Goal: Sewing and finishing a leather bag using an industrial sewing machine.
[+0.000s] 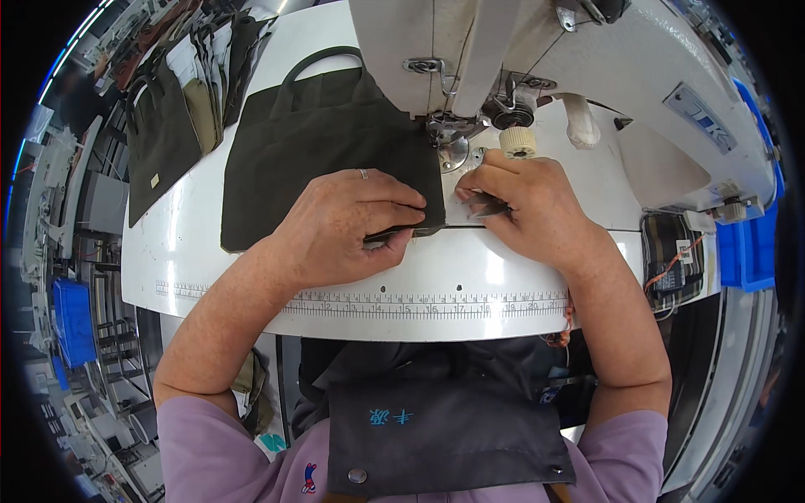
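Note:
A dark olive fabric bag panel (310,159) with a looped handle lies flat on the white sewing table, its right edge beside the presser foot (451,134) of the sewing machine (671,101). My left hand (348,222) grips the panel's near right corner, thumb below and fingers on top. Just right of that edge, my right hand (532,201) is closed around small metal thread snips (486,206), whose blades point left toward the panel. My palm and fingers partly cover the snips. Which layers my left fingertips pinch is hidden.
More dark bag panels (159,142) hang over the table's left side. A printed ruler strip (419,307) runs along the near edge. A striped cloth item (671,256) lies at the right, before a blue bin (750,251). The machine head overhangs the work.

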Available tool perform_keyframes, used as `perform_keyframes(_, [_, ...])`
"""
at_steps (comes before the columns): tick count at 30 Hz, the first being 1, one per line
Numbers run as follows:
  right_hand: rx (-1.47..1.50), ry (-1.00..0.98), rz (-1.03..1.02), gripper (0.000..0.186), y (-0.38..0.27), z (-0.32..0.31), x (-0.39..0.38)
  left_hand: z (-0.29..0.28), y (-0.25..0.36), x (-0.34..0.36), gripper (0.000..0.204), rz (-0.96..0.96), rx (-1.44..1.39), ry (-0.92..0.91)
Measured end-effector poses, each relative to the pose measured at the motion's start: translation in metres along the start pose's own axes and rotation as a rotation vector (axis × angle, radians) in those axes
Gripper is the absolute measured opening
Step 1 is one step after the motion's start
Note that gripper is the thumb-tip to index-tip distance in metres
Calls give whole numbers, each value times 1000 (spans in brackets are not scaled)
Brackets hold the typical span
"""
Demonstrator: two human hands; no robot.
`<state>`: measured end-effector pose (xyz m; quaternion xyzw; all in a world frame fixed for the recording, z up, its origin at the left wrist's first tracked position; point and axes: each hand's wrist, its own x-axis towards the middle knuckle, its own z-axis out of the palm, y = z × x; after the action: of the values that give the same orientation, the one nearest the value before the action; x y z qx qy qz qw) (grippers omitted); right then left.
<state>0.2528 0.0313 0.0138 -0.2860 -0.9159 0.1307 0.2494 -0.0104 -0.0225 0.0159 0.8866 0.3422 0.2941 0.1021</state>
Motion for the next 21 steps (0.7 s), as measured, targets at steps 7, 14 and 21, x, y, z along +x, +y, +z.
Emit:
perform_keyframes(7, [81,-1,-97,20,-1,1,-2,2,-1,1,25,-63,-48,16])
perform_keyframes(14, [122,3,-169,23,-2,3,-3,2,-4,3,22,-100,-146,-1])
perform_keyframes(21, [-10,37,-258,22,-6,5,-2,-1,-4,1,17,-63,-121,171])
